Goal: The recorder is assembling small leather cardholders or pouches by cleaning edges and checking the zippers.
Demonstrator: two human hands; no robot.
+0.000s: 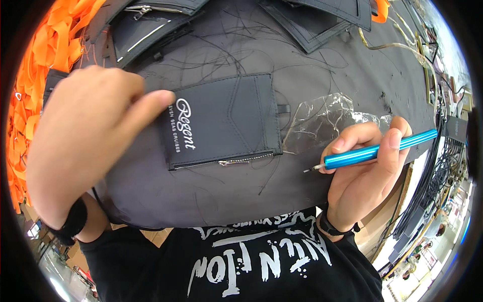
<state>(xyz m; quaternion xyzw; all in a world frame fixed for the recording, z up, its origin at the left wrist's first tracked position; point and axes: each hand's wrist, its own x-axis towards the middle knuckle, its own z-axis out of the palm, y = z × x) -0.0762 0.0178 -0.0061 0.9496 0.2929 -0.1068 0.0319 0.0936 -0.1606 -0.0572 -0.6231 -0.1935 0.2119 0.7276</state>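
A black card holder (216, 121) with stitched edges, white lettering and a small zipper lies flat on the dark work surface in front of me. My left hand (95, 126) is over its left side, thumb stretched to the upper left corner; whether it touches is unclear. The other left fingers curl out of sight and the hand is slightly blurred. To the right of the holder, my right hand (370, 156) grips a shiny blue pen-shaped tool (380, 150) between thumb and fingers. Its thin metal tip points left, apart from the holder.
More black holders (322, 25) lie along the far edge, one pile (151, 27) at the left. Orange straps (45, 65) heap up on the far left. Crumpled clear plastic (322, 118) lies beside the holder. Loose dark threads are scattered about; cables (427, 186) run along the right.
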